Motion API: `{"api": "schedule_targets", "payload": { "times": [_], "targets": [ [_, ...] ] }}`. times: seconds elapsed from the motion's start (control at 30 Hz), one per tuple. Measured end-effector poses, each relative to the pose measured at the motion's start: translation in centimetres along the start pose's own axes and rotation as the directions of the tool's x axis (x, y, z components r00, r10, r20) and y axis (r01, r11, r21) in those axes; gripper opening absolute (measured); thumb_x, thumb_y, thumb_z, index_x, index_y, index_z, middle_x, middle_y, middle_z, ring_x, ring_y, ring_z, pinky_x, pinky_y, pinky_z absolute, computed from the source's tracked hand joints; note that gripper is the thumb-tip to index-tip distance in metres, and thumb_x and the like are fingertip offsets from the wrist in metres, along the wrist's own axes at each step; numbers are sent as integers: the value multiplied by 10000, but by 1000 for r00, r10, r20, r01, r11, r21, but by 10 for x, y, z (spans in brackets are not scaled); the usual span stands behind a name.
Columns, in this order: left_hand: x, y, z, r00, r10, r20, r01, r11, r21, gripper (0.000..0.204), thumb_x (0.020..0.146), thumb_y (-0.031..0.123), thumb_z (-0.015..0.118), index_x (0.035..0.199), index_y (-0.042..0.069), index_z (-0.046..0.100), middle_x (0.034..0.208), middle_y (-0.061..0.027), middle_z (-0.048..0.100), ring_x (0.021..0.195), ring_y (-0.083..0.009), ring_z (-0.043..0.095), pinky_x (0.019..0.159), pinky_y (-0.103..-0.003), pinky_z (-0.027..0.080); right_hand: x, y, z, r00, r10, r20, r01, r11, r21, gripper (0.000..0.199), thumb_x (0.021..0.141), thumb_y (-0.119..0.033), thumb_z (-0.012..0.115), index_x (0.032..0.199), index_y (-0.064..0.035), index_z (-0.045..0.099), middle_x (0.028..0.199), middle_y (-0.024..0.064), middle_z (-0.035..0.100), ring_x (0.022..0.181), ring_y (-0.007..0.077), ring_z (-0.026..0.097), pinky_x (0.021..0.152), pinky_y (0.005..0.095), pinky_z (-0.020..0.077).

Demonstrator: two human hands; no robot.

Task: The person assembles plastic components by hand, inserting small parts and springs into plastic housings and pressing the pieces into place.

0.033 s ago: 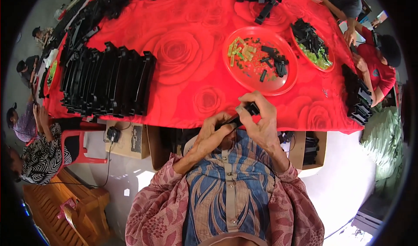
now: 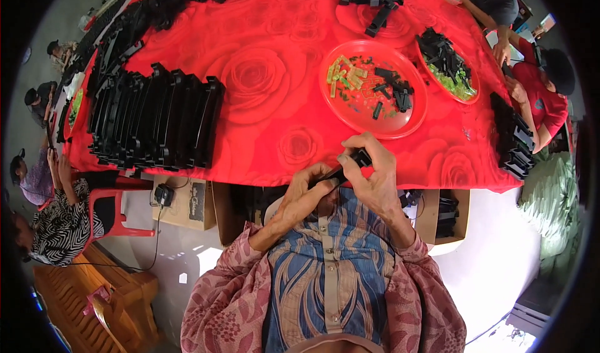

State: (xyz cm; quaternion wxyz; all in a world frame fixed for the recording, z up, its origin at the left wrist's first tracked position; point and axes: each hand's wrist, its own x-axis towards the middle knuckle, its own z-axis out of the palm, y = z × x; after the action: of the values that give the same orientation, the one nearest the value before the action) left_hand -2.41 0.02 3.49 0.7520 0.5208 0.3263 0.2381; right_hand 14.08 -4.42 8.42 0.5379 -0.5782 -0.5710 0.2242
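Observation:
Just off the table's near edge, a long black plastic part (image 2: 360, 158) is held between my two hands. My left hand (image 2: 310, 193) is closed around its lower end, thumb laid along it. My right hand (image 2: 373, 171) pinches the upper end with thumb and forefinger. Fingers cover much of the part, so its full shape is hidden. Beyond my right hand lies a red plate (image 2: 400, 125) with small yellow-green pieces (image 2: 345, 73) and short black pieces (image 2: 395, 85). To the left stands a tightly packed row of long curved black plastic parts (image 2: 156, 118).
A red rose-patterned cloth covers the table (image 2: 250, 71). Another plate (image 2: 473, 93) heaped with black pieces sits at the right, near a co-worker in red (image 2: 544, 103). Under the table edge are cardboard boxes (image 2: 187, 203); a red chair (image 2: 119, 212) and wooden bench (image 2: 94, 303) stand left.
Both hands keep nearly the same grip on the black part. The view has shifted very slightly; nothing on the table has visibly moved.

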Motion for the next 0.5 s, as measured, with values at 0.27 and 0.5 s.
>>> {"api": "schedule_targets", "payload": {
  "times": [0.27,0.5],
  "targets": [
    [-5,-6,-10,992,30,126,-27,999,-22,211,932,147,549,1085,4,577,875,-12,624,799,-77,575,747,-226,455,-2,3,-7,999,-14,50,14,1000,-4,188,836,-45,700,985,8,600,796,94,600,700,179,626,618,306,488],
    [-10,-3,-21,982,-100,158,61,969,238,280,936,220,619,1069,-25,597,839,-65,672,786,-104,628,700,-285,507,1,1,-40,879,114,463,-119,993,-18,176,815,-72,763,933,-7,650,809,48,640,731,104,596,637,275,471]
  ]
}}
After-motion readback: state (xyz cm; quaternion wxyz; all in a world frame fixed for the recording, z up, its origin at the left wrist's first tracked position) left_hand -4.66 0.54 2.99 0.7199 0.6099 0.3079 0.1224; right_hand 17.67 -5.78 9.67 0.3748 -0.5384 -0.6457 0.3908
